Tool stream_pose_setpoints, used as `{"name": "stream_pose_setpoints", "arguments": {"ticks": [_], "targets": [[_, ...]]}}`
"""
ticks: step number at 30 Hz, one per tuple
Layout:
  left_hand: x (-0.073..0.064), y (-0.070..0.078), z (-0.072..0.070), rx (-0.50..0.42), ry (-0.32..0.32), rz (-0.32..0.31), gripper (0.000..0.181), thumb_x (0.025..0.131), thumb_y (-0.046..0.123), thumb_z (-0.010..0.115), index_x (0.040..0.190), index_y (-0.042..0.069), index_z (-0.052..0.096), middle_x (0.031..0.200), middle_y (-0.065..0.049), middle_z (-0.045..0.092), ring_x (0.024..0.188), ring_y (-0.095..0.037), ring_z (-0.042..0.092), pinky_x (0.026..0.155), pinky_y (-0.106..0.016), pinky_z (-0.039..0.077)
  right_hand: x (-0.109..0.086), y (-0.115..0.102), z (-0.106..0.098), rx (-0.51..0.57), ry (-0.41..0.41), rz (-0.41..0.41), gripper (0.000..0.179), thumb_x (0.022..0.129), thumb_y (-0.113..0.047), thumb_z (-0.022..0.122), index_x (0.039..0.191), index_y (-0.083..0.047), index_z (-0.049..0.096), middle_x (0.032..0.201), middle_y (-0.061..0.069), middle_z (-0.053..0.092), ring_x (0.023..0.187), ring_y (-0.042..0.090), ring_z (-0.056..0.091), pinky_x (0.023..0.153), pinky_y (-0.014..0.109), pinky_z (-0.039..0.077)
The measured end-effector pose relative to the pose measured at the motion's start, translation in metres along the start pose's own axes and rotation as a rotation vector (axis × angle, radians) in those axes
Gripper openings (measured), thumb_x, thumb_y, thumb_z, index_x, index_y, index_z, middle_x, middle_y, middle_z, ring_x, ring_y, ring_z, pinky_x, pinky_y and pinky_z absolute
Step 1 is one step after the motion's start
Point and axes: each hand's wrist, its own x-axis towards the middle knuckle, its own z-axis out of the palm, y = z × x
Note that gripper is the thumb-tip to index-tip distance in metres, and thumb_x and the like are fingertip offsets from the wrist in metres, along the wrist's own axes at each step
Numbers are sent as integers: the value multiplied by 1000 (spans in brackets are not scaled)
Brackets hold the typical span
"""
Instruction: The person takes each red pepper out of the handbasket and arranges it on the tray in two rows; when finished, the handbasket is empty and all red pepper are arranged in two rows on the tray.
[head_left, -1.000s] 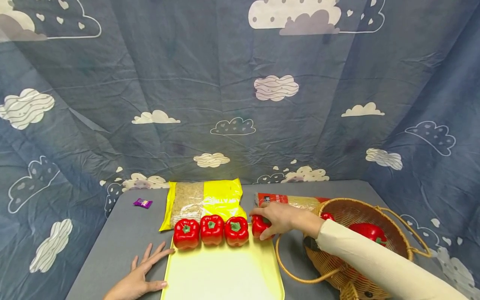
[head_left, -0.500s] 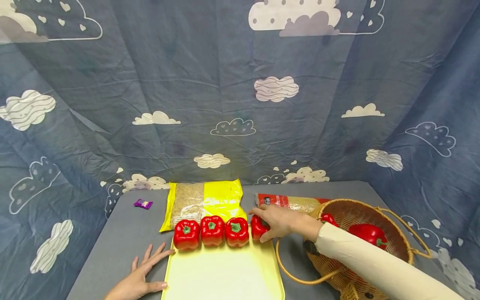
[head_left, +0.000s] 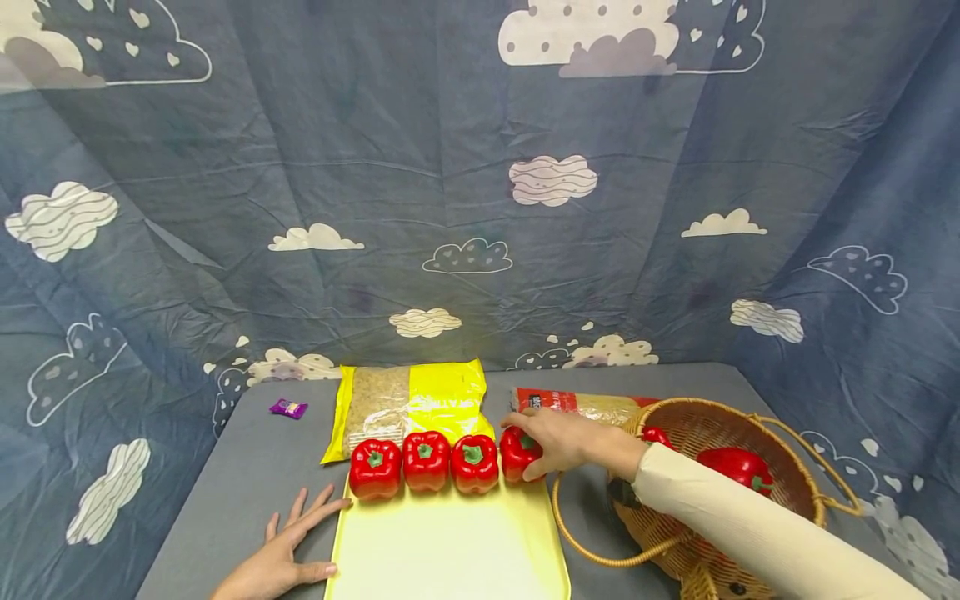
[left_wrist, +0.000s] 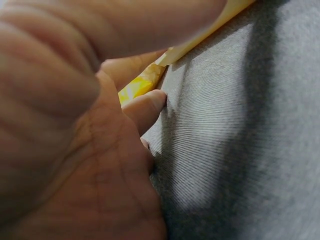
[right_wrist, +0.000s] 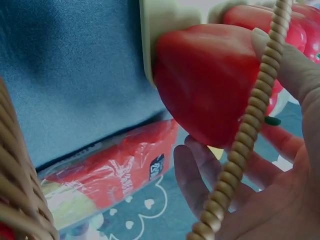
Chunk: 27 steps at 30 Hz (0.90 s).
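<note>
My right hand (head_left: pixel 558 437) grips a red bell pepper (head_left: pixel 519 457) at the far right corner of the pale yellow tray (head_left: pixel 450 542). In the right wrist view the thumb lies on one side of this pepper (right_wrist: pixel 205 80) and the fingers curve round its stem end. Left of it, three more peppers stand stem up in a row along the tray's far edge, the leftmost pepper (head_left: pixel 375 471) in the corner. My left hand (head_left: pixel 281 550) lies with fingers spread, thumb and index fingertip at the tray's left edge; its palm (left_wrist: pixel 110 165) fills much of the left wrist view.
A wicker basket (head_left: pixel 802 454) with red peppers inside stands right of the tray, its looped handle (head_left: pixel 600 562) reaching toward the tray. Behind the tray lie a yellow bag (head_left: pixel 446 396) and a red packet (head_left: pixel 607 406). A small purple-wrapped piece (head_left: pixel 288 408) lies far left.
The pepper in my right hand has shifted slightly left, narrowing the gap to the row. My left hand keeps its place at the tray's edge.
</note>
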Motion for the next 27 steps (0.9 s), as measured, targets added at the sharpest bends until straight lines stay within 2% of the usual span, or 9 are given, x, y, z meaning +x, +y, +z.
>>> {"name": "stream_pose_setpoints", "arguments": {"ticks": [5, 9, 14, 18, 24, 27], "targets": [[0, 1, 1, -6, -6, 5, 80, 83, 26, 80, 152, 15, 42, 162, -34, 3, 140, -62, -26, 94, -80, -25, -4, 3, -8, 14, 16, -34, 75, 80, -34, 85, 144, -13, 50, 137, 15, 58, 120, 29, 60, 100, 46, 52], [0, 2, 0, 20, -5, -12, 80, 84, 29, 80, 153, 15, 41, 163, -32, 5, 141, -61, -25, 96, -80, -22, -9, 7, -17, 36, 38, -94, 68, 83, -33, 82, 140, -11, 53, 136, 13, 60, 121, 31, 60, 99, 47, 52], [0, 3, -1, 19, -3, -8, 80, 84, 31, 80, 153, 17, 42, 164, -31, 5, 142, -61, -25, 97, -80, -22, -24, 13, -33, 86, 90, -147, 58, 88, -31, 78, 138, -12, 56, 137, 11, 61, 122, 32, 60, 98, 48, 53], [1, -1, -2, 3, -6, 9, 79, 83, 32, 80, 152, 18, 43, 164, -30, 5, 141, -61, -27, 96, -79, -24, -35, 16, -43, 85, 136, -176, 51, 89, -29, 76, 135, -15, 59, 135, 6, 63, 123, 30, 61, 99, 47, 53], [-2, 0, -1, 5, -9, 25, 80, 84, 29, 79, 153, 16, 41, 164, -31, 4, 140, -61, -27, 95, -79, -25, -51, 20, -56, 77, 174, -192, 49, 90, -31, 76, 133, -12, 62, 128, 3, 67, 116, 24, 65, 94, 45, 55], [-1, -2, -1, -6, -10, 39, 79, 84, 30, 79, 153, 18, 42, 163, -32, 3, 140, -61, -28, 94, -79, -27, -63, 23, -61, 81, 187, -200, 49, 91, -34, 75, 132, -11, 62, 128, 4, 67, 114, 24, 66, 92, 44, 56]]}}
